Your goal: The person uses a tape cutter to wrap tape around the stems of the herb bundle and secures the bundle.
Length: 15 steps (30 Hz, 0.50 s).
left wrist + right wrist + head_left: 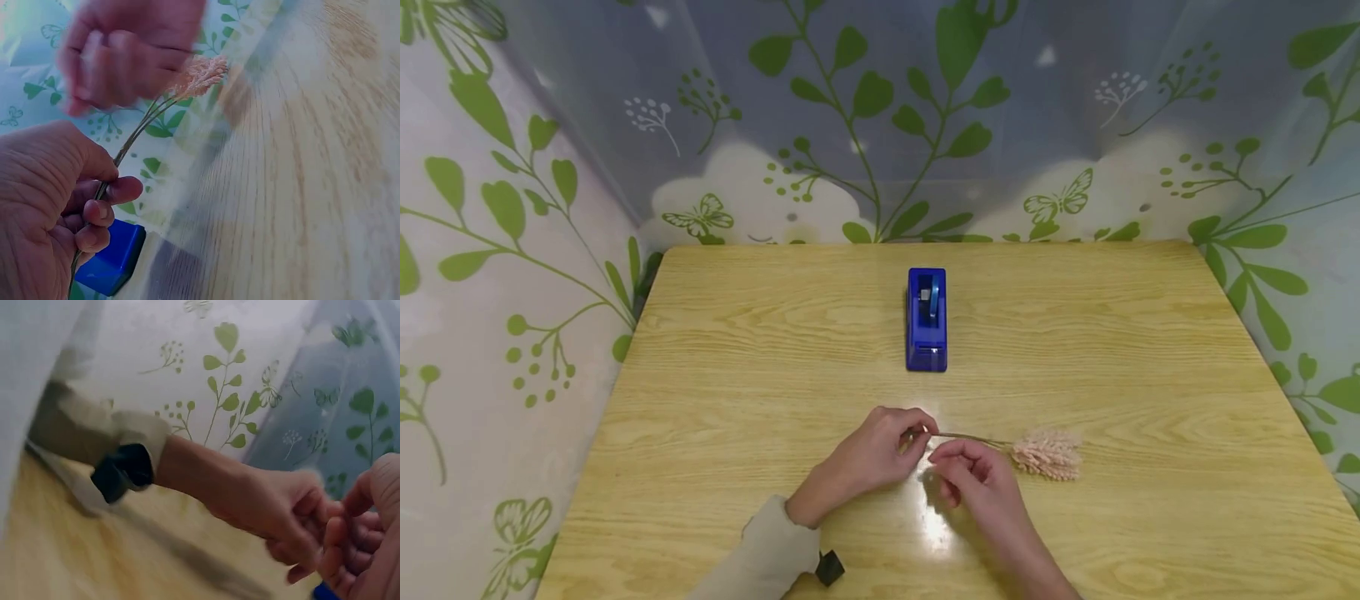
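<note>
My left hand [876, 446] pinches the thin stems [139, 130] of a small bunch of dried flowers between thumb and fingers. The bunch's fluffy pale pink heads [1047, 456] point right, low over the wooden table in the head view. Just beside the stems, on the near side, is my right hand [983, 483], its fingers loosely bent and nothing visible in them. It looks blurred in the left wrist view. In the right wrist view the fingertips of both hands come close together, and the flowers are hidden there.
A blue tape dispenser [928, 337] stands on the wooden table [760, 333] beyond the hands. Curtains with a green leaf print [872, 96] hang along the table's back and sides. A small dark block [830, 568] sits at the left sleeve's cuff.
</note>
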{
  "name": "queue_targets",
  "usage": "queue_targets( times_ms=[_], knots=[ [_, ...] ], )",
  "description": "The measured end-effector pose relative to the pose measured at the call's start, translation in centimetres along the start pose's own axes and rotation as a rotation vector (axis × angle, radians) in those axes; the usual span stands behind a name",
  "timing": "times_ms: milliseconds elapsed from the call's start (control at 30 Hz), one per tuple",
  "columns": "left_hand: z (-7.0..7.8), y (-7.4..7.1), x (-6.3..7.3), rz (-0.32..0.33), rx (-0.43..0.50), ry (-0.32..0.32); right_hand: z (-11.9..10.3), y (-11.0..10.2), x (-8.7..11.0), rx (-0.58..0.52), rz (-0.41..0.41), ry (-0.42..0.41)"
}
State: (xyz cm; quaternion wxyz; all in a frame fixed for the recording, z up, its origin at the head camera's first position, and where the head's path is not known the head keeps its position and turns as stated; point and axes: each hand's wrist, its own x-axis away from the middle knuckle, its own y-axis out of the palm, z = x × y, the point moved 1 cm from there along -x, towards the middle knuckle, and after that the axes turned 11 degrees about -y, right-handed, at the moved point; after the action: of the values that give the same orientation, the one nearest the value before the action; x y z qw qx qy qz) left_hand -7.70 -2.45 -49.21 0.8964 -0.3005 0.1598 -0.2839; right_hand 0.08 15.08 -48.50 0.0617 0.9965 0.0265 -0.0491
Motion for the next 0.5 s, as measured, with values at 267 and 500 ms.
queue_targets(
  times_ms=[267,500],
  knots=[
    [-0.3,-0.2,0.1,0.068,-0.047,0.136,-2.3,-2.5,-3.7,0.821,-0.221,-0.359],
    [-0.5,0.2,0.6,0.143,-0.13,0.207,-1.1,-3.5,-5.6,0.856,-0.54,-0.098]
  ],
)
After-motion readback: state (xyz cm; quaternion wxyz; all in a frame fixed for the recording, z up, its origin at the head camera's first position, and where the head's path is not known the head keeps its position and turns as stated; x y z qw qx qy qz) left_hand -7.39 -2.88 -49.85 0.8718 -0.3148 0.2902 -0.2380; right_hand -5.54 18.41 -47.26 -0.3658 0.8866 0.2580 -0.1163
